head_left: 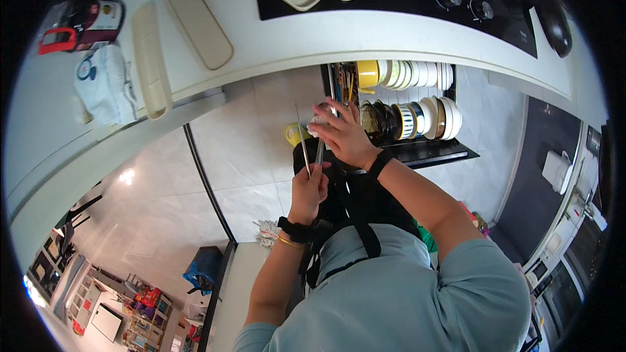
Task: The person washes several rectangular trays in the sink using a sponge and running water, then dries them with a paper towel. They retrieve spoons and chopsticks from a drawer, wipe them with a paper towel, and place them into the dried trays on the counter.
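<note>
My left hand (307, 189) grips the lower ends of thin metal utensils. One is a long slim rod like a chopstick (301, 139); beside it runs a metal handle (320, 150), apparently a spoon's. A crumpled white tissue or cloth (315, 127) is in my right hand (345, 132), pressed around the upper part of that handle. My right fingers partly hide the utensil's head. Just beyond, a pulled-out dish drawer (430, 156) holds upright plates (420, 74), bowls (406, 121), a yellow mug (368, 73) and a narrow section of utensils (346, 80).
Above the drawer runs a white worktop (274, 39) with a black cooktop (391, 5). Several beige plastic trays (199, 22) lie on it, two overlapping the cooktop. A red-handled container (93, 22) and a pale bag (105, 83) stand left. A yellow slipper (293, 134) shows below.
</note>
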